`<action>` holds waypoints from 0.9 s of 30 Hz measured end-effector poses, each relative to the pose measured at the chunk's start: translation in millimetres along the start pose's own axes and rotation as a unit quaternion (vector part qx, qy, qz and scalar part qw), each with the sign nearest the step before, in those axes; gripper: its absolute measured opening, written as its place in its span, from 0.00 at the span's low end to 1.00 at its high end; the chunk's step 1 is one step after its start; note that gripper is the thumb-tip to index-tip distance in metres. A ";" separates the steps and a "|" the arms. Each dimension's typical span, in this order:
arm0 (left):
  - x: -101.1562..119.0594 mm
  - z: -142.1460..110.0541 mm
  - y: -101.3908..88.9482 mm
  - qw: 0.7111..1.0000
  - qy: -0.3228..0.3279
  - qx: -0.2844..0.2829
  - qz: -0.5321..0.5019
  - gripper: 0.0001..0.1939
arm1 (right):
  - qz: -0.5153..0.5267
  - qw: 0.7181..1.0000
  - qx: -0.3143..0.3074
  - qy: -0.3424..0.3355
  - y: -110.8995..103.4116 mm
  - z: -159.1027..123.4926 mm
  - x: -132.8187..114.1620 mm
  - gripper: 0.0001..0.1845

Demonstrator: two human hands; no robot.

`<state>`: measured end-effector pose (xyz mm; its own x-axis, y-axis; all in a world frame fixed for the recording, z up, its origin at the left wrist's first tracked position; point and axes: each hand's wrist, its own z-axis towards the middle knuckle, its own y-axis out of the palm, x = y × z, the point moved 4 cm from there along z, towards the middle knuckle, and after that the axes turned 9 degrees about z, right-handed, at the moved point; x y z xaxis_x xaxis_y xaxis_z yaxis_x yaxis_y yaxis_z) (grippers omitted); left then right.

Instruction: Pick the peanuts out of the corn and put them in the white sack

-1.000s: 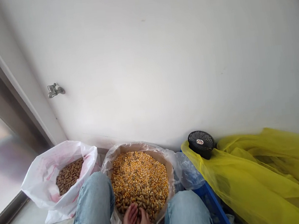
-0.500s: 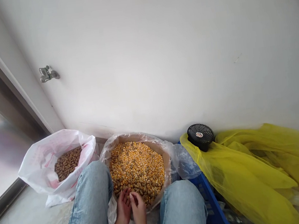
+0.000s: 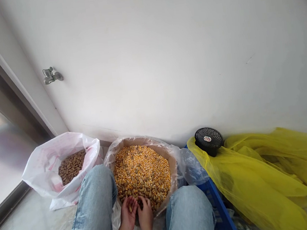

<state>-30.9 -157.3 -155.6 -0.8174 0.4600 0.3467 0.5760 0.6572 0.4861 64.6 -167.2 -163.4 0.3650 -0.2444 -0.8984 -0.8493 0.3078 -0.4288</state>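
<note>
Between my knees stands a box or sack lined with clear plastic (image 3: 177, 189), filled with yellow corn kernels (image 3: 141, 162). Brownish, nut-like pieces (image 3: 143, 191) lie thickest on its near side. My left hand (image 3: 128, 213) is palm up over the near rim, fingers curled around one or more of these pieces. Close beside it, my right hand (image 3: 145, 213) points down with bent fingers at the near edge of the pile. Its fingertips touch the brown pieces; whatever they grip is hidden.
On the left, a white plastic bag (image 3: 36, 172) holds brown almond-like pieces (image 3: 72, 167). To the right is a blue crate (image 3: 220, 212) draped with yellow netting (image 3: 252, 177), with a small black fan (image 3: 209, 140) on top. A metal tap (image 3: 52, 75) juts from the white wall.
My right hand has moved from above my left palm forward and down to the brown pieces, its fingers now bent into them. My left hand stays nearly in place, fingers more curled.
</note>
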 end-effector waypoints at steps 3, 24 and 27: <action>-0.1 0.3 0.2 1.000 0.001 -0.010 0.015 0.08 | 0.022 1.000 -0.005 0.004 -0.1 -1.0 -3.3 0.16; -6.9 8.9 -0.8 0.996 -0.010 -0.020 0.084 0.10 | 0.052 0.998 0.037 0.023 4.8 3.9 13.2 0.19; -3.5 5.1 7.4 0.989 -0.023 0.018 0.148 0.11 | 0.075 0.997 0.021 0.027 8.5 10.8 20.2 0.20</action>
<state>-23.7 -151.0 -157.4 -0.6137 0.6605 0.4327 0.7896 0.5107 0.3403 68.8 -159.7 -186.3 0.2140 -0.2412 -0.9466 -0.8759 0.3816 -0.2953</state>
